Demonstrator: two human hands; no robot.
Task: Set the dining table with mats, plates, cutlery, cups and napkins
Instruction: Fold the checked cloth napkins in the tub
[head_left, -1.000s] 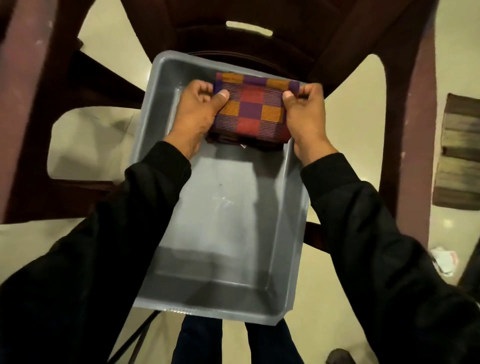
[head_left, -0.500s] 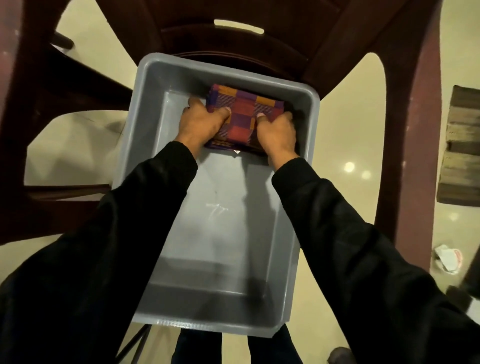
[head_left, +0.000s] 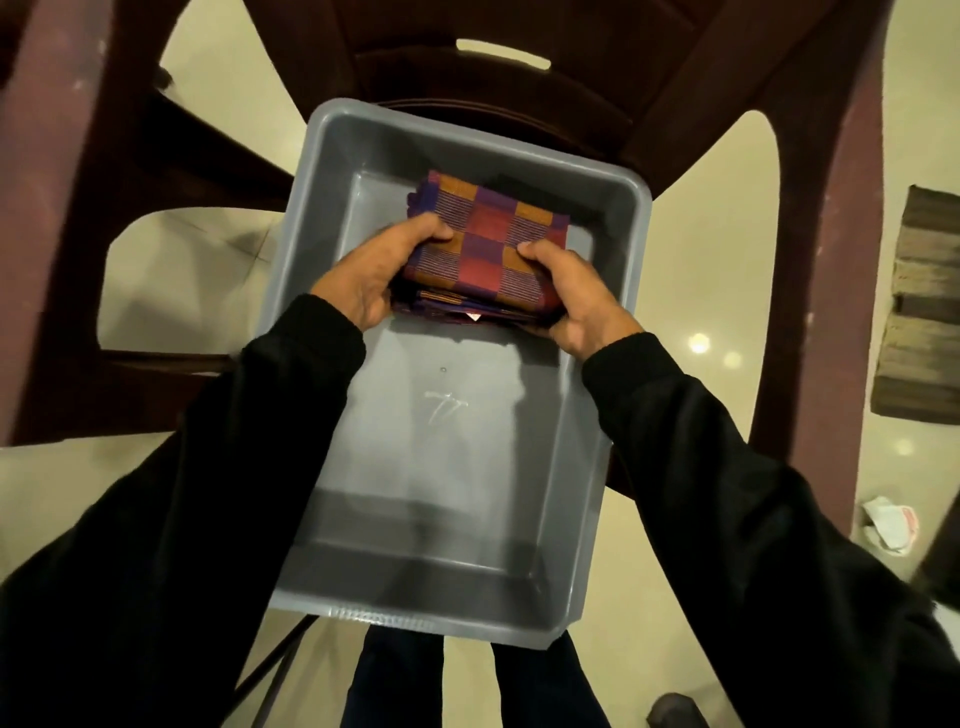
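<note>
Checked cloth in purple, red and orange, a folded stack of napkins (head_left: 483, 249), sits in the far end of the grey plastic tub (head_left: 613, 415), and both hands have it between them. The left hand (head_left: 371, 280) grips its left edge, thumb on top; the right hand (head_left: 571, 296) grips the right near corner the same way, so the grip is clamped on the stack from both sides. The stack's long axis runs crosswise, from one hand to the other, and most of the cloth lies beyond the knuckles, toward the tub's far wall. Neither hand is clearly nearer. The tub rests on a dark maroon chair (head_left: 519, 31). Whether the stack touches the tub floor I cannot tell.
</note>
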